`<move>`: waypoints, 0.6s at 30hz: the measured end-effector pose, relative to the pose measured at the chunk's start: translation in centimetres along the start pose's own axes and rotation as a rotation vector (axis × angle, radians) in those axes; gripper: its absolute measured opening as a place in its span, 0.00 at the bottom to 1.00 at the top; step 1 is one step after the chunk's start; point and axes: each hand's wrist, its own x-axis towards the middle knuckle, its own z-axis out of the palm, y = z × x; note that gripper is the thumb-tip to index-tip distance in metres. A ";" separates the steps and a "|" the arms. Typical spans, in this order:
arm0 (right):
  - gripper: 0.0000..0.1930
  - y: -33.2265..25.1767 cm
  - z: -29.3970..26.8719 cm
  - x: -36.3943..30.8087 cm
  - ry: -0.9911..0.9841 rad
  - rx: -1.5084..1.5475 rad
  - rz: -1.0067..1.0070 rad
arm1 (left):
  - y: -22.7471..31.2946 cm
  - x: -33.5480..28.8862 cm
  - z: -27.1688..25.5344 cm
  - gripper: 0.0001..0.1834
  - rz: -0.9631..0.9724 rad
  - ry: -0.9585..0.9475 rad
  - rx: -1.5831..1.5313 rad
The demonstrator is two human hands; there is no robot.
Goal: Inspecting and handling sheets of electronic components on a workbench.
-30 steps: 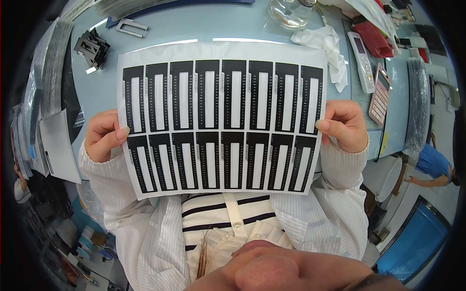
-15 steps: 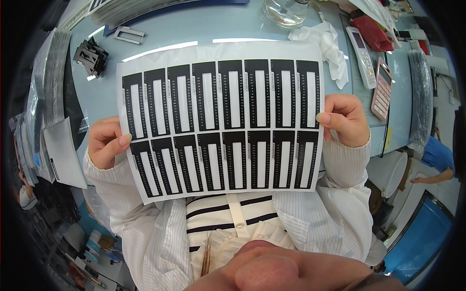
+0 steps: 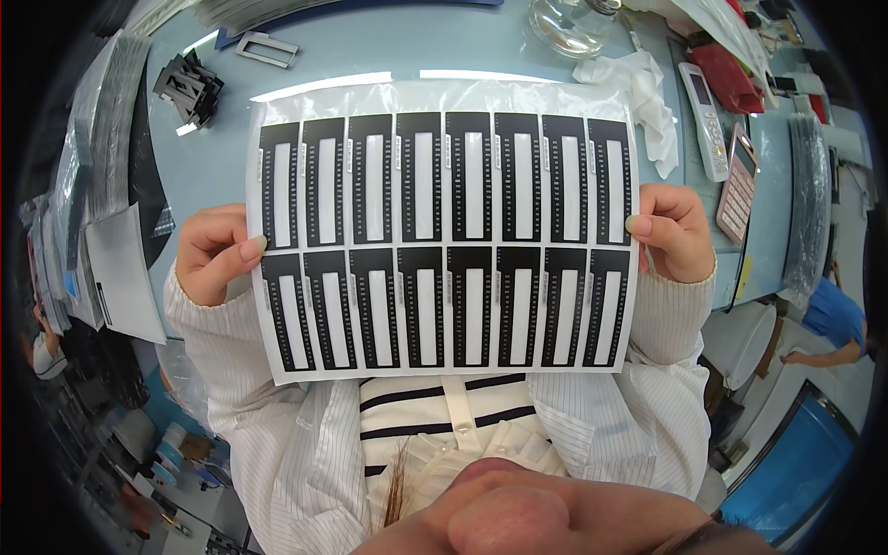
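Note:
Stretched between my two hands is a sheet of labels (image 3: 444,246), white with two rows of black rectangular frames, each around a pale slot. My left hand (image 3: 215,252) pinches its left edge, thumb on top and fingers curled behind. At the right edge my right hand (image 3: 677,233) grips the sheet the same way, a little higher in view. The sheet is held up in front of my chest, nearly flat, and covers part of the table. The fingers behind it are partly hidden.
Black plastic parts (image 3: 188,89) and a light rectangular frame (image 3: 267,49) lie at the back left. Farther right are a glass jar (image 3: 573,26), crumpled tissue (image 3: 643,97), a white remote control (image 3: 703,120) and a pink calculator (image 3: 738,185). Stacked sheets (image 3: 102,139) line the left side.
The sheet has levelled out from its earlier slant, its left side rising slightly. Both hands keep hold of its edges. Table items appear shifted right and slightly down in view.

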 end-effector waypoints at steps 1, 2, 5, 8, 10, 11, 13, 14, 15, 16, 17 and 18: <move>0.10 0.1 0.0 0.0 0.008 0.000 -0.002 | -0.1 0.1 0.0 0.13 -0.005 -0.006 -0.011; 0.10 0.1 0.0 0.0 0.016 0.000 -0.004 | -0.1 0.1 0.1 0.13 -0.003 -0.006 -0.011; 0.10 0.2 -0.2 -0.1 0.004 -0.003 -0.005 | -0.2 0.2 -0.1 0.13 0.002 -0.029 -0.015; 0.10 0.3 -0.2 0.0 0.003 -0.016 -0.018 | -0.2 0.0 -0.1 0.13 -0.008 -0.022 -0.021; 0.10 0.3 -0.3 0.0 -0.008 -0.013 -0.016 | -0.3 0.0 -0.2 0.13 -0.005 -0.024 -0.017; 0.10 0.3 -0.4 0.0 -0.015 -0.012 -0.015 | -0.3 0.0 -0.2 0.13 0.000 -0.029 -0.015; 0.10 0.3 -0.4 0.0 -0.015 -0.013 -0.017 | -0.3 0.0 -0.1 0.13 -0.001 -0.032 -0.015; 0.10 0.3 -0.4 0.0 -0.016 -0.012 -0.019 | -0.3 0.1 -0.1 0.13 -0.002 -0.034 -0.014; 0.10 0.4 -0.4 0.0 -0.015 -0.013 -0.018 | -0.2 0.1 -0.1 0.13 -0.002 -0.034 -0.015; 0.11 0.3 -0.4 0.0 -0.015 -0.009 -0.016 | 0.0 0.1 -0.1 0.13 -0.005 -0.038 -0.011; 0.11 0.3 -0.4 0.0 -0.015 -0.006 -0.013 | 0.1 0.1 -0.1 0.13 -0.007 -0.041 -0.008; 0.11 0.3 -0.4 0.0 -0.017 -0.005 -0.012 | 0.2 0.1 -0.1 0.13 -0.009 -0.039 -0.007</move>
